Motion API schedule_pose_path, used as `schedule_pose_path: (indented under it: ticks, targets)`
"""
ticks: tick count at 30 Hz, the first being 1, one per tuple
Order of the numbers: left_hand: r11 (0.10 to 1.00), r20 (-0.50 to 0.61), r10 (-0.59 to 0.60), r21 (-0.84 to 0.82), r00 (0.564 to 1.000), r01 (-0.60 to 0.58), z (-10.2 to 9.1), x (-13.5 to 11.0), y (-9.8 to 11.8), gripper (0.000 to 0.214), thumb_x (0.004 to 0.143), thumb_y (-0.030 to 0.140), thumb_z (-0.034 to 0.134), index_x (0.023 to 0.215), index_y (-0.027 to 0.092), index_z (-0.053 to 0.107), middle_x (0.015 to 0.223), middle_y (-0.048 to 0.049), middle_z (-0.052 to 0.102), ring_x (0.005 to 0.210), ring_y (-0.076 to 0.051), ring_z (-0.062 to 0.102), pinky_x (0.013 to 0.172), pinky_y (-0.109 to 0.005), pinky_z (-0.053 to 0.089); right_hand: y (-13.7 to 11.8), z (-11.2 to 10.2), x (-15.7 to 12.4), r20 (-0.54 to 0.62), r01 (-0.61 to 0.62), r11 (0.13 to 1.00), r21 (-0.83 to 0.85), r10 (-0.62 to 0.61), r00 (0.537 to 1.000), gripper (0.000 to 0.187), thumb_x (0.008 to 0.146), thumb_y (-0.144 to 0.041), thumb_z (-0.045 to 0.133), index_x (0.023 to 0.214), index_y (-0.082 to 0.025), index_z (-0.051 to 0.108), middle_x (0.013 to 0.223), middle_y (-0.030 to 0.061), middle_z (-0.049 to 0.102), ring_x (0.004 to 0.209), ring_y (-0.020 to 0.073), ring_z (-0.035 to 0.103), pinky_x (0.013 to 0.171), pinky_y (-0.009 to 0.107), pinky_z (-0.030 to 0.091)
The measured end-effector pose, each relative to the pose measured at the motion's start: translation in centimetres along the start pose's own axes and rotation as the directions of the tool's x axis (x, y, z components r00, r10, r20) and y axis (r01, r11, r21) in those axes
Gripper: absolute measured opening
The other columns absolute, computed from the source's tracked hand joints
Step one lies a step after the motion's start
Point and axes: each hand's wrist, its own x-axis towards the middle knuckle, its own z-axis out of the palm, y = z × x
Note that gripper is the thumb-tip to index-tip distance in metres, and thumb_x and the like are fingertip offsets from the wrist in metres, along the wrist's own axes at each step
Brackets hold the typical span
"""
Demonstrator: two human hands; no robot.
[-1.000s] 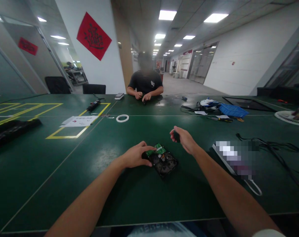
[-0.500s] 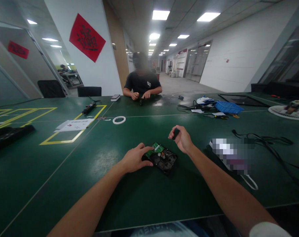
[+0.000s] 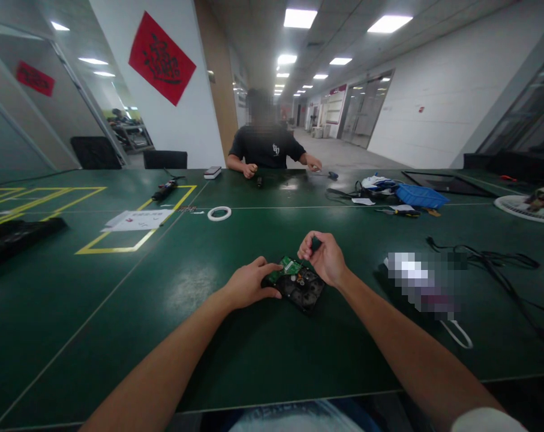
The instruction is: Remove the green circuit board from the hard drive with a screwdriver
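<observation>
A hard drive point(image 3: 305, 294) with a green circuit board lies on the green table, its board side up. My left hand point(image 3: 250, 283) grips its left end, fingers over the board and thumb along the near edge. Above the drive's far right side, my right hand point(image 3: 323, 258) is closed around a small screwdriver point(image 3: 315, 243). Only part of its dark handle shows between the fingers. Its thin shaft points down toward the board, and I cannot tell whether the tip touches.
A blurred-out white item point(image 3: 420, 285) with a strap lies right, near black cables point(image 3: 492, 258). Farther back are a blue tray point(image 3: 420, 197), a tape roll point(image 3: 219, 213) and paper sheets point(image 3: 139, 221). A person in a dark shirt point(image 3: 267, 147) sits across the table.
My right hand has moved slightly left and turned, bringing the screwdriver over the board. The left hand stays on the drive. The person opposite has stretched an arm toward a small object.
</observation>
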Motion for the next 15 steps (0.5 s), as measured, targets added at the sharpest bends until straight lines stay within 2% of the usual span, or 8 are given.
schedule_pose_path:
  ticks: [15]
  targets:
    - [1.000, -0.005, -0.006, -0.006, 1.000, 0.006, 0.09, -0.15, -0.37, 0.074, 0.079, 0.069, 0.071, 0.143, 0.036, 0.052, 0.117, -0.0063, 0.053, 0.098, -0.025, 0.062, 0.087, -0.035, 0.048, -0.21, 0.03, 0.29, -0.060, -0.003, 0.991, -0.135, -0.005, 0.998, 0.033, 0.088, -0.050, 0.043, 0.069, -0.024, 0.046, 0.060, 0.0006, 0.038, 0.060, 0.0187, 0.040, 0.069, 0.037, 0.044]
